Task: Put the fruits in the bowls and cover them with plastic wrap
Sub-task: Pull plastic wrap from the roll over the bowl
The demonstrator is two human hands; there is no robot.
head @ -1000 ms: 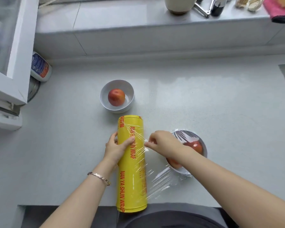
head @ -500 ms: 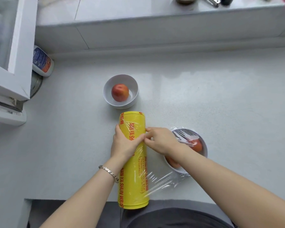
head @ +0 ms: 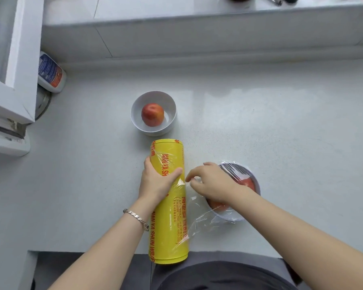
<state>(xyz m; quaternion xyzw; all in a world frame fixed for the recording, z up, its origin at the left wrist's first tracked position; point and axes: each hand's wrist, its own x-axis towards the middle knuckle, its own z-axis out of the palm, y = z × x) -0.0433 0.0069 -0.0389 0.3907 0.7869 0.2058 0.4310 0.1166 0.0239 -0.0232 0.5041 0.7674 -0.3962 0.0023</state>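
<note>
A big yellow roll of plastic wrap (head: pixel 169 216) lies lengthwise on the white counter, its near end over the front edge. My left hand (head: pixel 156 183) grips its far half from the left, thumb across the top. My right hand (head: pixel 211 183) pinches the clear film (head: pixel 199 214) just right of the roll. The film stretches from the roll over the near bowl (head: pixel 257 186), which holds red fruit (head: pixel 247 183) partly hidden by my wrist. The far white bowl (head: pixel 170 105) holds one red-orange fruit (head: pixel 152 114) and is uncovered.
A white bottle with a blue and orange label (head: pixel 50 73) lies at the back left beside a white window frame (head: pixel 19 65). A raised ledge (head: pixel 197 28) runs along the back, with utensils at its top edge. The counter's front edge is below my arms.
My left hand slid up and closed round the roll. My right hand went to the roll's side, then drew back to the right with film pinched in its fingers.
</note>
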